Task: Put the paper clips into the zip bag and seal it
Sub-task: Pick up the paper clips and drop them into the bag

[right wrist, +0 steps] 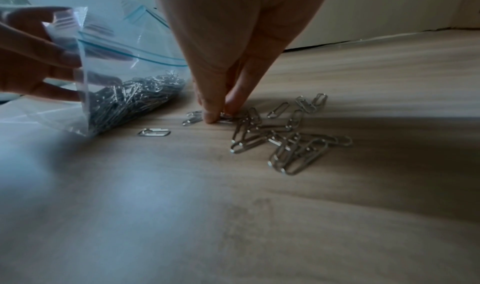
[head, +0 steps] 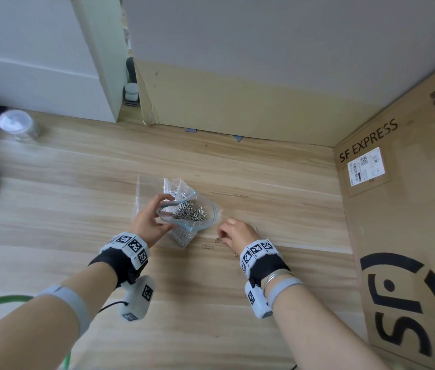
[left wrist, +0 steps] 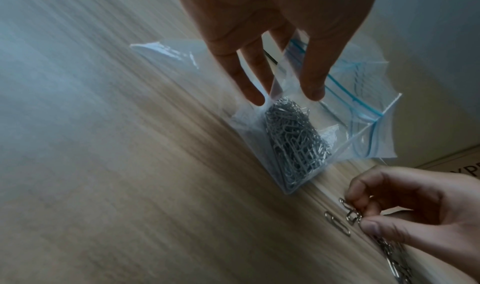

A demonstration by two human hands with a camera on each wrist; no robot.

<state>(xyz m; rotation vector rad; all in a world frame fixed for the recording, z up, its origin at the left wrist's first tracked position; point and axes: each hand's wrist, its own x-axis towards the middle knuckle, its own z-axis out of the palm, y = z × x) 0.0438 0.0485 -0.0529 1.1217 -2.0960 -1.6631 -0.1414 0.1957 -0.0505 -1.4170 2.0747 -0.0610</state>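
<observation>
- The left hand holds the zip bag by the near lip of its mouth, thumb inside and fingers outside, pinching the plastic so the blue-striped opening stands wide.
- The bag stands on the wooden table, its bottom corner touching the surface; a heap of paper clips inside the bag fills the lower part.
- The right hand is just right of the bag, fingertips drawn tightly together and pressed down on the table, pinching a clip at the edge of the loose paper clips.
- The loose clips lie in a small tangle under and beside that hand; a single clip lies apart, between the tangle and the bag.
- A cardboard box walls off the table's right side, close to the right wrist; a cardboard panel closes the back edge.
- To the left lies open tabletop, with a clear jar far off near the back-left corner.
</observation>
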